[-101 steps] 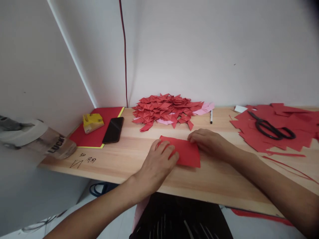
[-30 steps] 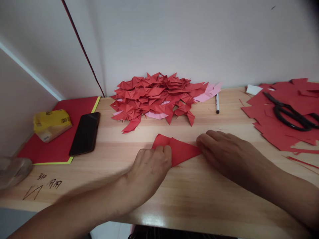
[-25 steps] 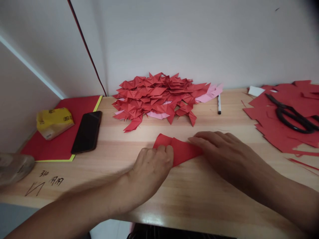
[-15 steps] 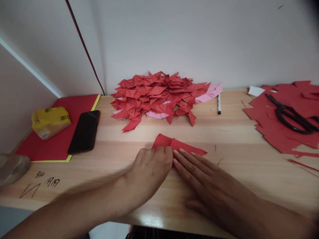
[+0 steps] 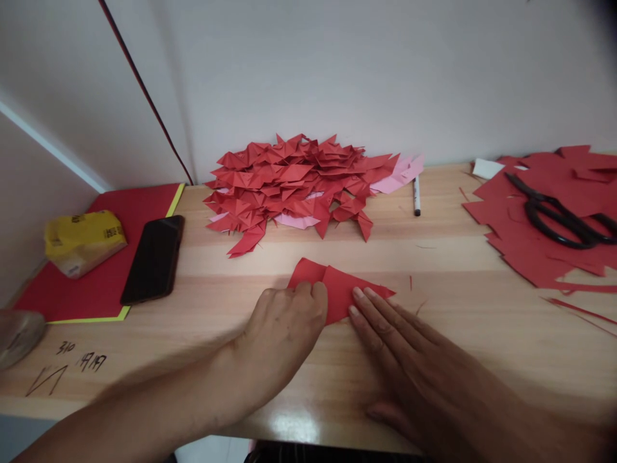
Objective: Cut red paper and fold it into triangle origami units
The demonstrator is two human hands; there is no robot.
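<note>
A folded red paper [image 5: 337, 290] lies flat on the wooden table [image 5: 463, 302] in front of me. My left hand [image 5: 284, 328] rests on its left part with the fingers curled and the fingertips pressing the paper down. My right hand [image 5: 405, 360] lies flat on the table with the fingers stretched out. Its fingertips touch the paper's lower right edge. Neither hand lifts the paper.
A pile of folded red and pink paper shapes [image 5: 301, 183] lies at the back. A pen [image 5: 416, 195] is right of it. Black scissors [image 5: 559, 211] rest on red paper offcuts [image 5: 525, 251] at right. A black phone [image 5: 153, 258] and yellow packet [image 5: 81, 239] sit on a red sheet [image 5: 116, 283].
The rectangle of paper has become a folded pointed shape. My right hand came off its right end, swung low, and now lies flat with fingertips against the lower edge. My left hand stayed.
</note>
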